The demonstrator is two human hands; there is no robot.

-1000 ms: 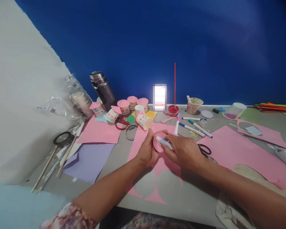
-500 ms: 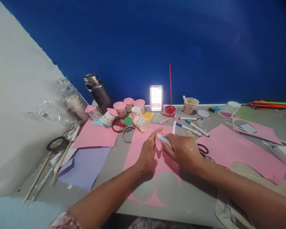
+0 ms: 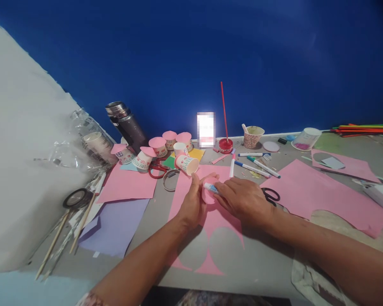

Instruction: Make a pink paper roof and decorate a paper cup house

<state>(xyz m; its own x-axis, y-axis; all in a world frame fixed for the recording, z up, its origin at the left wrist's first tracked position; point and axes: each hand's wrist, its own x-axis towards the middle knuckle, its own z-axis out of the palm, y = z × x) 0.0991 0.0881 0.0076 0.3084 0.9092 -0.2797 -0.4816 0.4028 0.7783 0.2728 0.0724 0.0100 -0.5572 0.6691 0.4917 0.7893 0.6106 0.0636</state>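
My left hand pinches a small pink paper piece and holds it upright above a pink sheet with round holes cut out of it. My right hand grips a small white and blue tube, its tip resting against the pink piece. Both hands hover over the middle of the grey table.
Paper cups with pink tops, a lying cup, red scissors, a dark flask, markers, black scissors, more pink sheets, a purple sheet, tape roll and sticks surround them.
The view has shifted a little. Both hands dropped slightly toward the pink sheet and still hold the pink piece and the tube together.
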